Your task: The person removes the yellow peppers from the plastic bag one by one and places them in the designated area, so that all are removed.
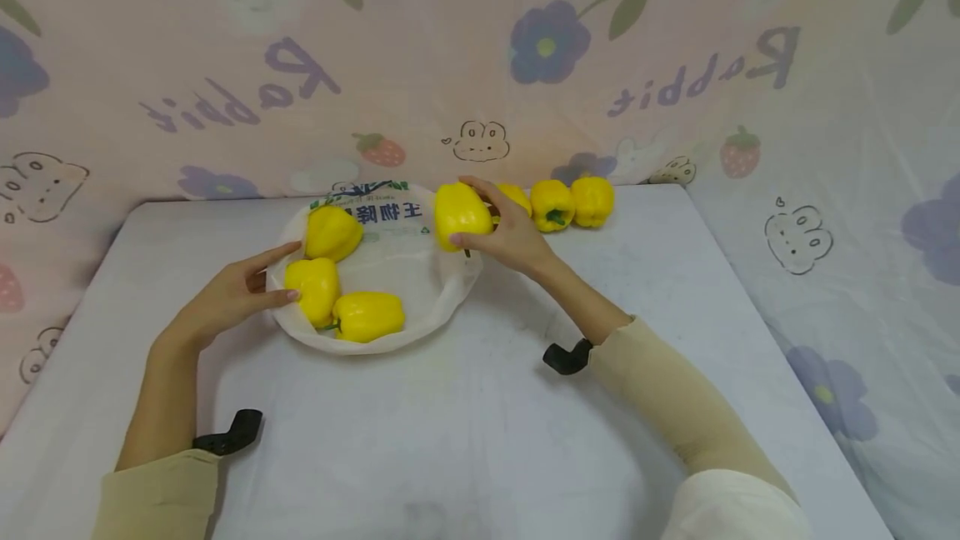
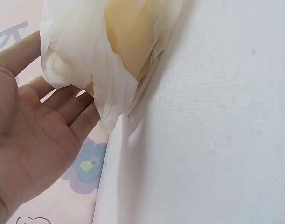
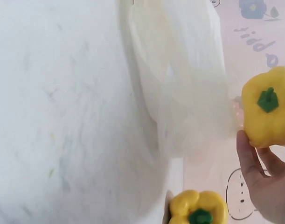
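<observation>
My right hand (image 1: 510,233) grips a yellow bell pepper (image 1: 459,215) at the right rim of a white plastic bag (image 1: 408,269). In the right wrist view, this pepper's green stem (image 3: 268,100) faces the camera. Inside the wide-mouthed bag lie a back pepper (image 1: 332,233), a left pepper (image 1: 313,290) and a front pepper (image 1: 369,316). At the bag's left side is my left hand (image 1: 228,298), thumb and fingers spread along its rim. The left wrist view shows fairly straight fingers (image 2: 84,123) against the thin plastic, partly hidden behind it.
A row of yellow peppers stands at the table's back edge, right of the bag: one (image 1: 516,197) partly behind my right hand, a middle one (image 1: 552,205) and an end one (image 1: 592,202). Behind the white table (image 1: 450,440) hangs a printed curtain (image 1: 420,65).
</observation>
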Motion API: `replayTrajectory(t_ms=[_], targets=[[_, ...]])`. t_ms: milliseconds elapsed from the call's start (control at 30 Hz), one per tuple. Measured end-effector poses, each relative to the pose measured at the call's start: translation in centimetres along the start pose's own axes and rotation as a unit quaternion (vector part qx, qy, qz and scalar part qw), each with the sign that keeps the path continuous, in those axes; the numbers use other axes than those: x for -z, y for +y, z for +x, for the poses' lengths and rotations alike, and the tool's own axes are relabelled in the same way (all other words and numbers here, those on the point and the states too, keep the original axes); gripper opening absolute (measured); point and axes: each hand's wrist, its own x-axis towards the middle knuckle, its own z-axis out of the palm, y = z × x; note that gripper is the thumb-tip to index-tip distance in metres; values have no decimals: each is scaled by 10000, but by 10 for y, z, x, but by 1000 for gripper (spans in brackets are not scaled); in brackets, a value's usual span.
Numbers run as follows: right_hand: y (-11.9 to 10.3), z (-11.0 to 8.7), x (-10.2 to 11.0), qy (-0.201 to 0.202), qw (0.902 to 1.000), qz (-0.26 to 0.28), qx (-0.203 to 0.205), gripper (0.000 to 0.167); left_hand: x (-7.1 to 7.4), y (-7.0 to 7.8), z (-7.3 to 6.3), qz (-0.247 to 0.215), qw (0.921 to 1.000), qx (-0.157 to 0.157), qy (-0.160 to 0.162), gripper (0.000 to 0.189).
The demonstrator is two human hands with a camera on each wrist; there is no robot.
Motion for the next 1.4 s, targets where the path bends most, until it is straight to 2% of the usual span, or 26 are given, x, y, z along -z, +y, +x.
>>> replayTrajectory(t_ms=[267, 433, 667, 833, 1400], targets=[[13, -13, 16, 197, 9988, -162, -408, 81, 1, -2, 0, 50, 9999, -140, 16, 83], [19, -20, 25, 350, 9975, -307, -523, 82, 0, -3, 0, -12, 9998, -185, 41, 82], [30, -30, 32, 475, 9939, -328, -940, 86, 0, -2, -1, 45, 10000, -63, 38, 82], [37, -37, 38, 535, 9915, -312, -1148, 86, -1, -2, 1, 50, 9999, -91, 47, 81], [59, -51, 39, 351, 9827, -885, -1587, 89, 0, -2, 2, 51, 9999, -111, 25, 81]])
